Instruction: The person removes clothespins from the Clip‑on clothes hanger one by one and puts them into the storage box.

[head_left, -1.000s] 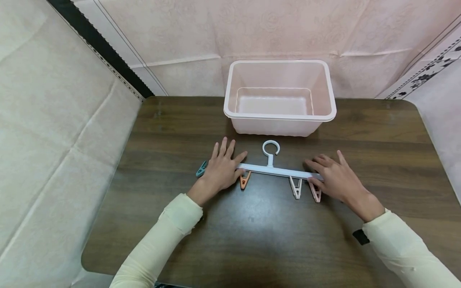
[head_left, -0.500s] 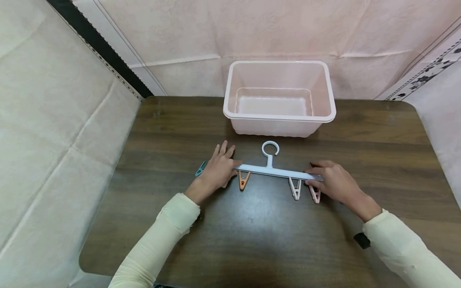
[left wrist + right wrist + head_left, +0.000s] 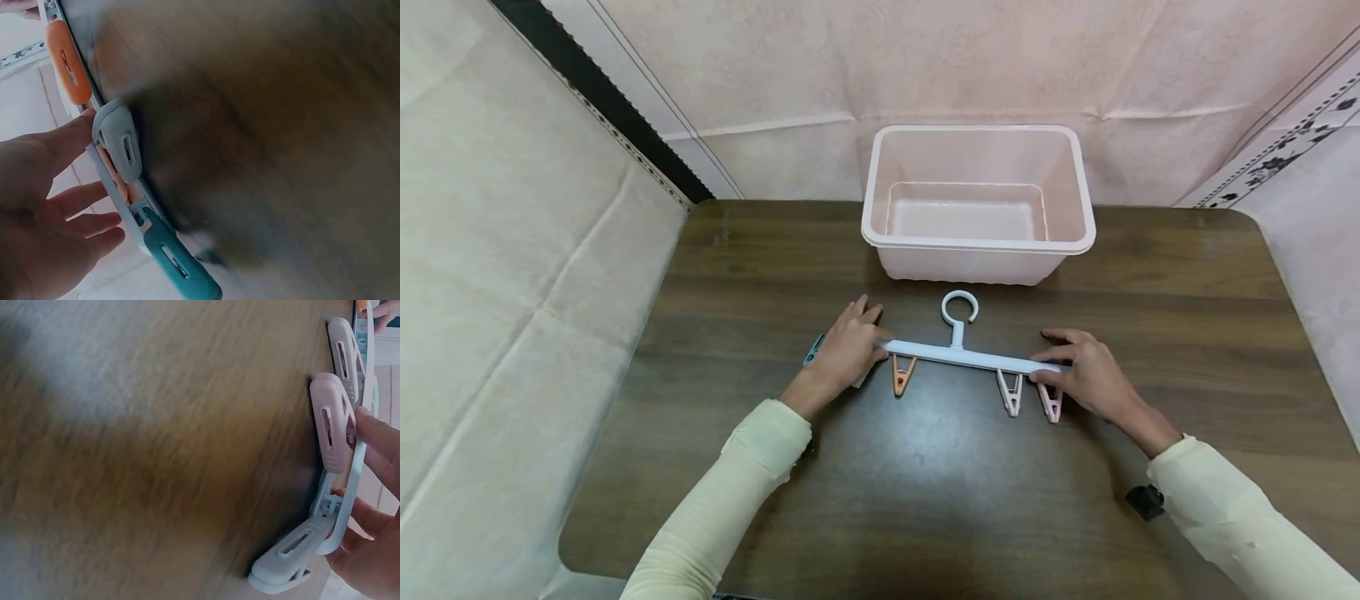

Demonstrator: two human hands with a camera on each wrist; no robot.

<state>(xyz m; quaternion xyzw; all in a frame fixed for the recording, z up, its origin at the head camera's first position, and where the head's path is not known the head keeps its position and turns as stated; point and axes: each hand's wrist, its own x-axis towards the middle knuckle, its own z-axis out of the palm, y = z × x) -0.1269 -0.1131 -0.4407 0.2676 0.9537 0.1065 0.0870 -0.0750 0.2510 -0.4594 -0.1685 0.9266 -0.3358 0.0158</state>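
Note:
A pale blue clip hanger [image 3: 958, 354] lies on the wooden table, its round hook pointing away from me. My left hand [image 3: 847, 346] grips the left part of its bar, thumb beside a grey clip [image 3: 122, 144]. My right hand [image 3: 1093, 367] pinches the bar near the other end, thumb close to a pink clip [image 3: 1051, 404]. Between the hands hang an orange clip [image 3: 902, 377] and a whitish clip [image 3: 1011, 393]. A teal clip [image 3: 813, 350] shows past my left hand. In the right wrist view a pale blue-grey clip [image 3: 290, 553] sits at the bar's end.
A pale pink plastic tub [image 3: 977, 262] stands behind the hanger at the table's [image 3: 925, 508] far edge. Light patterned cloth [image 3: 760, 75] hangs behind the table and at its sides.
My left hand has slid a little left along the bar, its spread fingers drawing together. My right fingers have come down around the bar's right part. The hanger has hardly moved.

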